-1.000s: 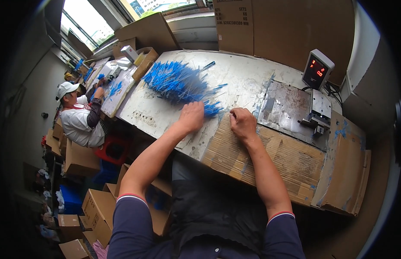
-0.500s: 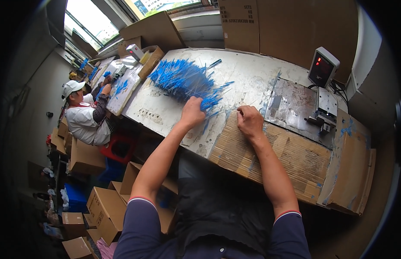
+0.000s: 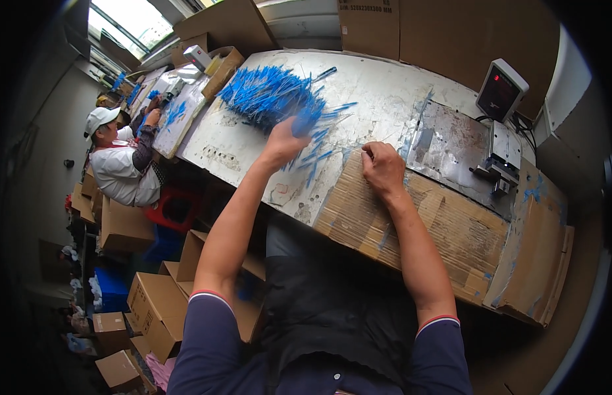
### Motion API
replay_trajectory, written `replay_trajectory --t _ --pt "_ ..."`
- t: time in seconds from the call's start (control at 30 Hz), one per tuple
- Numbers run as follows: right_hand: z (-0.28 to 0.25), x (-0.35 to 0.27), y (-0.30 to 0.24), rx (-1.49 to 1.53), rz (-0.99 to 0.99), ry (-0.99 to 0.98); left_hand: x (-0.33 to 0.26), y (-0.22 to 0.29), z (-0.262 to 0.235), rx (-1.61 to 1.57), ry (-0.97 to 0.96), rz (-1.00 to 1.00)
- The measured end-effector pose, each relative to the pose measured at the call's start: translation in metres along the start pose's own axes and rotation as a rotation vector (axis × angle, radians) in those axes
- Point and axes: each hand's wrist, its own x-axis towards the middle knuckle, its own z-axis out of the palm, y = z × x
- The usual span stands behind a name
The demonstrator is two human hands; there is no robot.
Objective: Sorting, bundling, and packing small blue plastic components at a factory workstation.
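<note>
Head view, blue strips (image 3: 263,92), thin, heaped, bristling, perhaps partly clear

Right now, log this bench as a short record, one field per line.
Left hand: at the near side of the blue strand pile; grip blurred
Right hand: fingers curled, over the cardboard sheet; held item not discernible
Between hands: loose blue strands on the white tabletop
Right side: metal plate, dark-faced display beyond it
Far left: person in white cap at another table
</note>
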Motion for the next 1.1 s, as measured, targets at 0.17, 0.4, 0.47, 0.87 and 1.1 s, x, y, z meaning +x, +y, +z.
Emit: replay_trajectory --t 0.17,0.4,0.47,0.87,1.1 --pt "0.002 -0.002 0.005 -0.002 0.022 0.006 -0.008 0.002 -0.005 -0.717 0.048 -0.049" --pt "-0.004 0.0 0.005 0.001 0.017 0.018 -0.009 -0.003 -0.016 -1.016 0.138 -0.044" --pt "-0.001 -0.001 0.004 -0.001 0.015 0.019 -0.009 -0.002 -0.02 -1.117 0.178 0.044" --pt "0.003 0.0 -0.009 0.046 -0.001 -0.02 -0.021 -0.043 0.02 -1.333 0.353 -0.01" --pt "0.001 -0.001 -0.017 0.15 0.01 0.006 -0.02 -0.038 -0.006 -1.548 0.404 0.022"
